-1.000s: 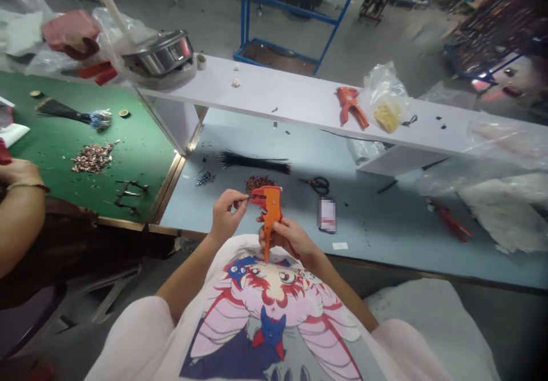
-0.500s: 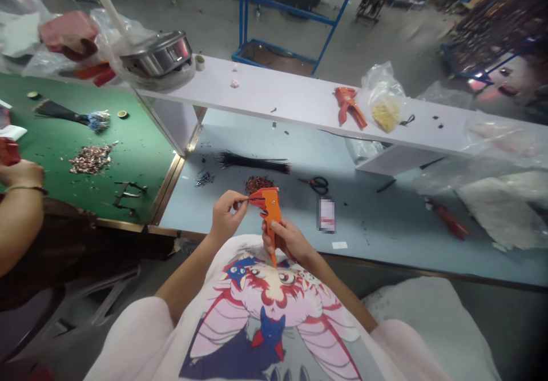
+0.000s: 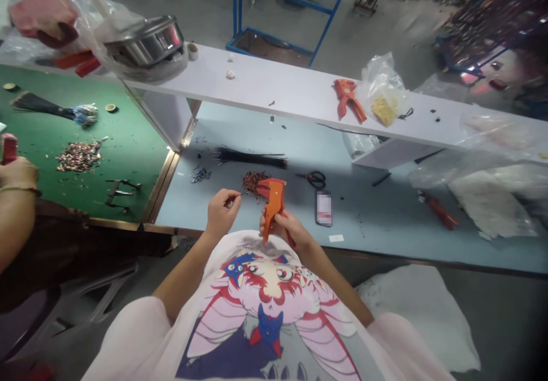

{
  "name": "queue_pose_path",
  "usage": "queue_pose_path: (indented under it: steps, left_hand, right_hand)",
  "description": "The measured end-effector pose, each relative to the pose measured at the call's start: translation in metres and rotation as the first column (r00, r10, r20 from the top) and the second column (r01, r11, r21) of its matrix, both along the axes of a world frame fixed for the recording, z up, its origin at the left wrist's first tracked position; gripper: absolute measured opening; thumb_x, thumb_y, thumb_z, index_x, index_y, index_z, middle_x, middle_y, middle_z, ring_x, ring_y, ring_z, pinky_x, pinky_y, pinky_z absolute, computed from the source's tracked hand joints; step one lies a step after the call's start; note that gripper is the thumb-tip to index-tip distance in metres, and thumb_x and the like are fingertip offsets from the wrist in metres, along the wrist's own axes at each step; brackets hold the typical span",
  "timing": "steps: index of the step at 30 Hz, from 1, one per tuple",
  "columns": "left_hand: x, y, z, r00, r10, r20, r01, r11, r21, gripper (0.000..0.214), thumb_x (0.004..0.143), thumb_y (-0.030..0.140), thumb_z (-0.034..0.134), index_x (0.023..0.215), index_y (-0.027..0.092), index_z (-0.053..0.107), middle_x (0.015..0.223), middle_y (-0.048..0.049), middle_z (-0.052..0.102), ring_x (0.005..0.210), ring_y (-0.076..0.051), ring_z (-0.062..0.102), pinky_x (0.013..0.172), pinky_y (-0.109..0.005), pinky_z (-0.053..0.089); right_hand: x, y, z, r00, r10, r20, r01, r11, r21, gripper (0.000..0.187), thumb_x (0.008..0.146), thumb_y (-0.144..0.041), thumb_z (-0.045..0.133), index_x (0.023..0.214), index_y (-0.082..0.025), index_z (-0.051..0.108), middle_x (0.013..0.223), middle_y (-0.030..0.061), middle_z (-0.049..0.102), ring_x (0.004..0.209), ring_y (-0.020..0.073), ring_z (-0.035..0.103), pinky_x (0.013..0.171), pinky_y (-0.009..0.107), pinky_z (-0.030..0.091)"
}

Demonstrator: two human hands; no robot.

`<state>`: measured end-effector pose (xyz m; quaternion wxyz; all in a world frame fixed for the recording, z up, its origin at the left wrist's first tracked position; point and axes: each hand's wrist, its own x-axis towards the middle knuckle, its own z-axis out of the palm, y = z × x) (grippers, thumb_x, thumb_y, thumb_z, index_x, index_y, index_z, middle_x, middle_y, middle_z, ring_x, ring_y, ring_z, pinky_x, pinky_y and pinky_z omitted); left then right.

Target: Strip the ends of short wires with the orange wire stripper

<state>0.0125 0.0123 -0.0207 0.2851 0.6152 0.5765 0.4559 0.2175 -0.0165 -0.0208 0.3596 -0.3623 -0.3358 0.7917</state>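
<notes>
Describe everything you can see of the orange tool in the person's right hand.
It is an orange wire stripper, its body looking like moulded plastic, with a wide head at the top and a handle running down. The right hand grips it nearly upright, slightly tilted, above the pale blue bench, its head close to a heap of dark clippings.

Right of the orange plastic wire stripper (image 3: 270, 207), a hand has a lane across the pale-blue bench (image 3: 363, 212) to the black-handled scissors (image 3: 315, 179)! Straight ahead, a reddish-brown heap of wire bits (image 3: 254, 183) sits in the way, then a long black wire bundle (image 3: 250, 157), then a white shelf (image 3: 278, 87).
</notes>
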Motion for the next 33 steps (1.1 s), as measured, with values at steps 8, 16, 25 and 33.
queue_pose_path:
  steps: [8, 16, 25, 33]
  left_hand:
    - [-0.005, -0.002, -0.003, 0.988, 0.117, 0.099, -0.108, 0.990, -0.090, 0.008, 0.076, 0.023, 0.058, 0.076, 0.017, 0.063, 0.069, 0.0011, 0.060, 0.060, -0.009, 0.051, 0.057, -0.021, 0.041]
    - [-0.004, -0.004, 0.006, 0.983, 0.064, -0.171, -0.013, 0.959, 0.283, 0.004, 0.077, 0.015, 0.058, 0.077, 0.018, 0.061, 0.074, -0.0024, 0.063, 0.073, -0.014, 0.056, 0.071, -0.028, 0.044]
    - [0.009, -0.009, 0.006, 0.898, 0.076, -0.433, 0.136, 0.889, 0.438, 0.006, 0.076, 0.017, 0.062, 0.078, 0.022, 0.063, 0.078, -0.0032, 0.066, 0.079, -0.018, 0.058, 0.077, -0.034, 0.039]
    - [0.004, -0.018, 0.004, 0.889, -0.019, -0.458, 0.164, 0.946, 0.280, 0.009, 0.080, 0.024, 0.058, 0.083, 0.024, 0.066, 0.082, -0.0047, 0.067, 0.085, -0.020, 0.058, 0.084, -0.038, 0.036]
  right_hand:
    - [0.047, 0.015, -0.097, 0.067, -0.185, 0.980, -0.502, 0.843, 0.193, 0.043, 0.080, -0.028, 0.056, 0.120, -0.013, 0.052, 0.109, 0.0154, 0.060, 0.101, 0.0259, 0.053, 0.088, 0.037, 0.038]
    - [0.041, 0.004, -0.116, -0.054, -0.180, 0.982, -0.565, 0.816, 0.119, 0.055, 0.073, -0.036, 0.066, 0.123, -0.015, 0.053, 0.131, 0.0197, 0.045, 0.119, 0.0338, 0.039, 0.098, 0.046, 0.027]
    - [-0.012, 0.018, 0.017, 0.344, -0.782, 0.519, -0.257, 0.454, 0.853, 0.024, 0.081, -0.032, 0.057, 0.103, -0.021, 0.060, 0.117, 0.0095, 0.053, 0.117, 0.0269, 0.043, 0.102, 0.047, 0.031]
    - [-0.023, 0.017, 0.025, 0.386, -0.766, 0.514, -0.373, 0.380, 0.846, 0.008, 0.081, -0.018, 0.057, 0.084, -0.023, 0.063, 0.113, 0.0084, 0.056, 0.117, 0.0272, 0.043, 0.100, 0.048, 0.033]
